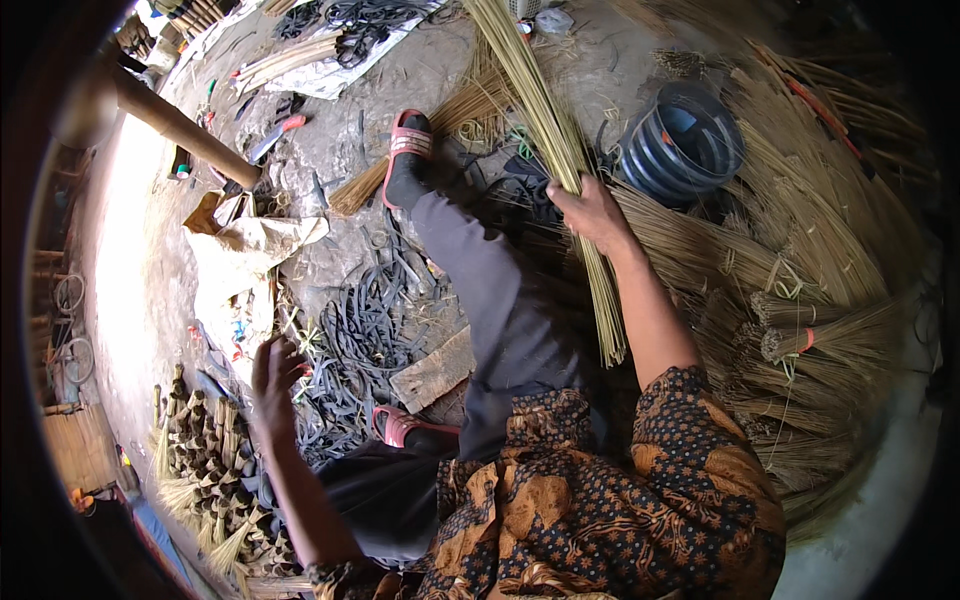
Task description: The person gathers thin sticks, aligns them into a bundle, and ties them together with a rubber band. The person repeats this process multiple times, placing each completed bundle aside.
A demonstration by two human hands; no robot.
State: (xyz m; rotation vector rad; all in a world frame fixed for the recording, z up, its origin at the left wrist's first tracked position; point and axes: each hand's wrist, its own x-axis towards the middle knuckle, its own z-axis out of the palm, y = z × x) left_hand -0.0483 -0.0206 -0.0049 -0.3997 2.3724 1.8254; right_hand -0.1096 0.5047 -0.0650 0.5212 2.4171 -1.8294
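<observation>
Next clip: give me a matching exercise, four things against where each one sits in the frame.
Things:
1. right hand
2. left hand
3. black ribbed tub
4. wooden pole

Places:
A. upper left, slanting across the ground
B. gripping a bundle of thin sticks at centre
C. upper right, among stick bundles
D. lower left, at the pile of black rubber strips

Pairs: 1-B, 2-D, 3-C, 4-A
</observation>
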